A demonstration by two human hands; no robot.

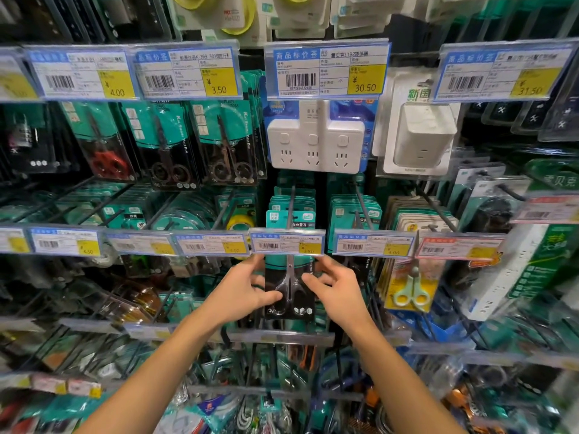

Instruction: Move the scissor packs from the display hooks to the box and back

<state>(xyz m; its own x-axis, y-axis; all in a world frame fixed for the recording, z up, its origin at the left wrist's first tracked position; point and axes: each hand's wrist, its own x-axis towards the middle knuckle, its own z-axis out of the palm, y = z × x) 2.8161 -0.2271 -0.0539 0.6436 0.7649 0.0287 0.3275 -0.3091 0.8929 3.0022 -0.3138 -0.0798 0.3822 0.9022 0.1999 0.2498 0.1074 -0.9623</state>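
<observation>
1. I see both hands up at 1 scissor pack [289,286] in the mid row of the display. The pack hangs on its hook [292,198], just under a price tag [287,242].
2. The left hand [242,289] holds the pack's left edge, w/ the thumb on the front near the scissor handles. The fingers go behind the pack, so I can't see them all.
3. The right hand [336,286] holds the right edge. Its fingers are bent and touch the front of the pack.
4. My guess: this is the hook step. The pack is either coming off or going back on. I can't tell which from here. No box in view.
5. Next move, if it comes off: slide the pack along the hook toward me, past the price tag, and keep it flat so the hole doesn't catch.
6. More packs hang behind it on the same hook. They could slip off too, so go slow.
7. Around it: a shop wall full of hooks and rows of price tags. Other scissor packs [169,148] hang in the row above, at left.
8. A white power strip [315,145] hangs right above. Small yellow scissors [412,292] hang to the right.
9. The edges of the view are blurry, so I skip the rest.
</observation>
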